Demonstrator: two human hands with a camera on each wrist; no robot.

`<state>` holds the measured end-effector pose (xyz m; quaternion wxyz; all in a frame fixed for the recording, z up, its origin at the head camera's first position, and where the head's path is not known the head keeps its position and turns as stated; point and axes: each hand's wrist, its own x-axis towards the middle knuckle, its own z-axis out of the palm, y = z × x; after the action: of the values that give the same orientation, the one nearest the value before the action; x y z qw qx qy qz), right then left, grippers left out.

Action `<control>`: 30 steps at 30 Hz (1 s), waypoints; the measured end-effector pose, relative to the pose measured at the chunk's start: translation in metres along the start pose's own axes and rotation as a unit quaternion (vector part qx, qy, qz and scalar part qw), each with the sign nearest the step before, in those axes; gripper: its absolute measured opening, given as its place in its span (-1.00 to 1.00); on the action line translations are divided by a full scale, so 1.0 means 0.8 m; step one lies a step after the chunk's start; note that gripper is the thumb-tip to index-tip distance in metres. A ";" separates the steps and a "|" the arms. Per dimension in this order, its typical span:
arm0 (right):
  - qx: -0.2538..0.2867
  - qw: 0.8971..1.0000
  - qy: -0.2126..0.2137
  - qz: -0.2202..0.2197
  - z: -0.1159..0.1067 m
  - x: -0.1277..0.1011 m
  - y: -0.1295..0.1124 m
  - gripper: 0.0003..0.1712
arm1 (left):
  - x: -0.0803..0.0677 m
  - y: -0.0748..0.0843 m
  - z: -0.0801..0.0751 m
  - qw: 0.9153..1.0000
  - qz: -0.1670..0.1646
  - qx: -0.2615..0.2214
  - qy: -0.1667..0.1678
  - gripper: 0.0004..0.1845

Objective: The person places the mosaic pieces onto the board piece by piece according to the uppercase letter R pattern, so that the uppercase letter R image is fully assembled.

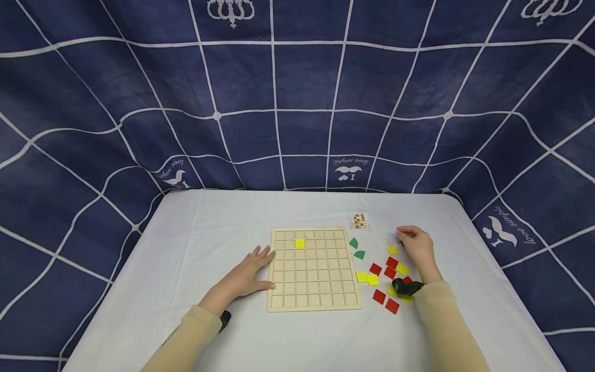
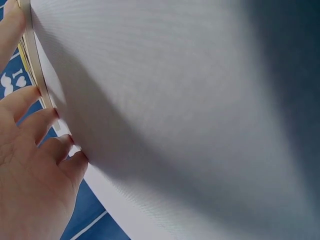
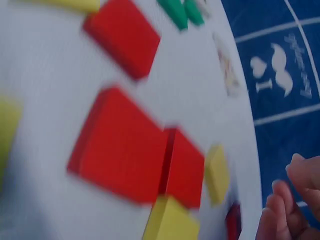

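Note:
My left hand lies with spread fingers at the left edge of a pale wooden grid board. In the left wrist view its fingertips touch the board's edge. One yellow square tile sits in a cell of the upper rows. My right hand is above the table beyond the loose tiles, fingers slightly bent. In the right wrist view nothing shows between its thumb and fingers. Near them lies a dark red piece, partly cut off by the frame.
Several red tiles and yellow tiles lie scattered right of the board. Two green quarter-round pieces lie by its right edge. A small patterned card is behind them. Blue curtains with white lines surround the white table.

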<state>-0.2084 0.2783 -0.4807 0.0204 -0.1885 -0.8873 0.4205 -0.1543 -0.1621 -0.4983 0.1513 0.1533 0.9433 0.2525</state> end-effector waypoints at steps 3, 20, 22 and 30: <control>0.008 0.999 0.006 0.043 -0.010 0.001 0.019 -0.57 | 0.000 0.001 0.000 1.000 0.001 0.003 -0.001 -0.04; -0.045 0.997 0.017 0.066 -0.005 0.004 0.031 -0.47 | 0.001 -0.001 0.004 1.000 -0.004 0.004 0.000 -0.03; -0.054 0.996 0.021 0.063 -0.004 0.003 0.030 -0.50 | 0.001 -0.001 0.004 1.000 -0.004 0.003 0.001 -0.03; -0.068 0.994 -0.002 0.082 -0.007 0.003 0.024 -0.60 | 0.002 -0.002 0.002 1.000 -0.002 0.007 0.003 -0.03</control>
<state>-0.2034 0.2939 -0.4919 -0.0293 -0.2607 -0.8955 0.3595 -0.1555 -0.1622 -0.5012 0.1476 0.1514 0.9459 0.2462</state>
